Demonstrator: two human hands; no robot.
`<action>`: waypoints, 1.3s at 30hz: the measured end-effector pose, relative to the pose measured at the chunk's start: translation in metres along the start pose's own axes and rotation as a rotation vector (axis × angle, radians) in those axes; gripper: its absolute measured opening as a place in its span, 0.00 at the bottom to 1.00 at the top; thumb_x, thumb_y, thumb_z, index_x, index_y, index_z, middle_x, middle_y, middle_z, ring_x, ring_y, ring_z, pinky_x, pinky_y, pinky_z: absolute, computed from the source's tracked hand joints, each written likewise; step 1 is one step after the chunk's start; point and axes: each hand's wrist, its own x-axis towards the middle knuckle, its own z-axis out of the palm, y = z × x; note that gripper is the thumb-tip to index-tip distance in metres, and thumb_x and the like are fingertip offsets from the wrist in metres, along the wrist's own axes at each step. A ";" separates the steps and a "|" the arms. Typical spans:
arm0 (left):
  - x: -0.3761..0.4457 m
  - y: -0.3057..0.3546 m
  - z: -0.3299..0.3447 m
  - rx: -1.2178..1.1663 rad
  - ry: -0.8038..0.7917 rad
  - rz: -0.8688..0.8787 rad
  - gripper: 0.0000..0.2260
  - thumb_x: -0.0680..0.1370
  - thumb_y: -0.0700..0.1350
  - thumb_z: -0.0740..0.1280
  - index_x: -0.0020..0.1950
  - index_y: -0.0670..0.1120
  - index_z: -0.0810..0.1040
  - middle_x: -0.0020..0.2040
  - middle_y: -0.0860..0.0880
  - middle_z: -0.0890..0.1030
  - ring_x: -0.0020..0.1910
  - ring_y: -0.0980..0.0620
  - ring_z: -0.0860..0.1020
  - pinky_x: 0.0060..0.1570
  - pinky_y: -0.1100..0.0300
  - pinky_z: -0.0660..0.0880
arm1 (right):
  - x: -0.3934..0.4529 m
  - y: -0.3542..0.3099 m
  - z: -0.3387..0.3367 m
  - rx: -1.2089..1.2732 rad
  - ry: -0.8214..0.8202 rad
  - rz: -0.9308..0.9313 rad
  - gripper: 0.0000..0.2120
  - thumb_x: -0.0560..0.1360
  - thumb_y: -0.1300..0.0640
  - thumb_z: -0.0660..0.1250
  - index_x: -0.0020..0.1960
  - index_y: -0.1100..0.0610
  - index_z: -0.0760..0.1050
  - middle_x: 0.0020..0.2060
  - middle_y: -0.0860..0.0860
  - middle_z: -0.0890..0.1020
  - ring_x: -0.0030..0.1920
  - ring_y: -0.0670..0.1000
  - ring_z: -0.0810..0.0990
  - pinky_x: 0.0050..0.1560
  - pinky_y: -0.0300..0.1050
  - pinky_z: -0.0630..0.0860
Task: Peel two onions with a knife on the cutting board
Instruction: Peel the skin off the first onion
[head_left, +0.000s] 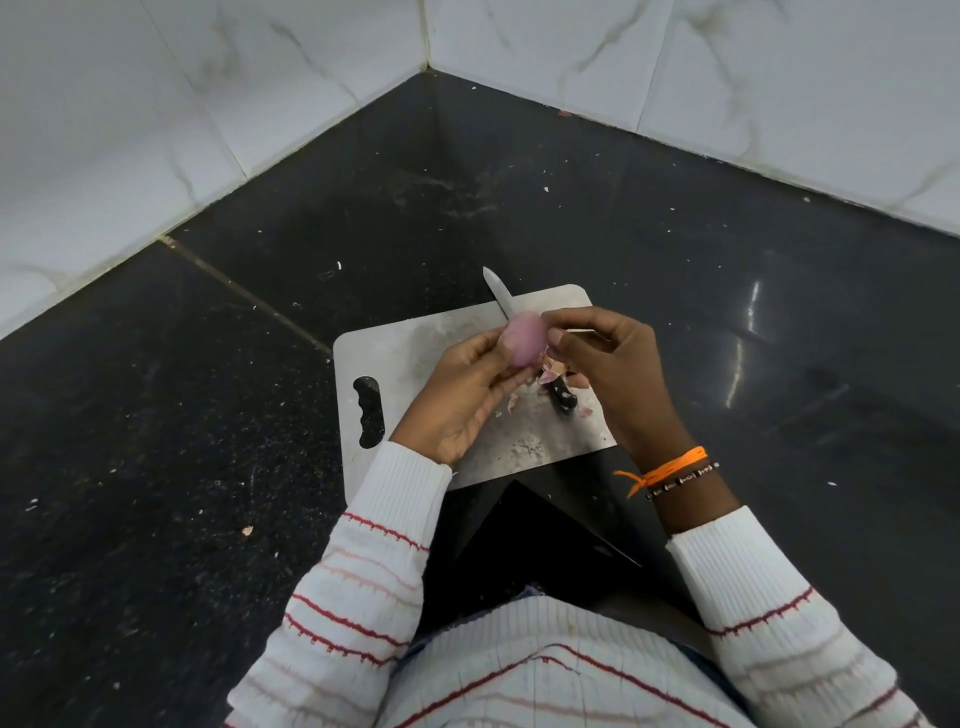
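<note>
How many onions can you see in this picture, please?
1: the onion is held above the cutting board between the left hand and right hand. A second may be hidden.

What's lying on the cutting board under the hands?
On the cutting board: the knife, blade tip past the far edge, and onion skins. The hands and onion cover the knife's middle.

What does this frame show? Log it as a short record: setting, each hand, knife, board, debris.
setting: dark stone counter in a tiled corner
left hand: holds a peeled purple onion above the board
right hand: fingertips pinching at the onion's end
knife: lying on the board, not gripped
cutting board: metal, handle slot at left
debris: onion skin scraps on the board
</note>
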 end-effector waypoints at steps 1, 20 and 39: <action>0.000 0.000 0.000 -0.003 -0.002 -0.001 0.10 0.80 0.42 0.61 0.57 0.39 0.76 0.53 0.43 0.80 0.48 0.53 0.82 0.52 0.64 0.78 | 0.000 0.000 0.000 -0.018 0.013 -0.011 0.11 0.74 0.70 0.64 0.52 0.60 0.79 0.40 0.50 0.83 0.37 0.41 0.82 0.37 0.31 0.75; 0.003 -0.007 0.003 0.083 0.102 -0.031 0.15 0.81 0.51 0.57 0.57 0.43 0.77 0.49 0.45 0.83 0.46 0.52 0.83 0.51 0.63 0.78 | 0.000 0.008 0.008 -0.291 0.055 -0.133 0.09 0.67 0.65 0.74 0.41 0.54 0.79 0.35 0.45 0.82 0.35 0.41 0.81 0.38 0.33 0.76; 0.000 -0.002 0.004 0.000 0.078 0.000 0.12 0.79 0.45 0.63 0.57 0.39 0.77 0.51 0.42 0.82 0.49 0.50 0.83 0.55 0.61 0.78 | 0.001 0.012 0.011 -0.454 0.049 -0.251 0.05 0.73 0.65 0.67 0.44 0.57 0.79 0.38 0.48 0.80 0.41 0.49 0.80 0.44 0.41 0.78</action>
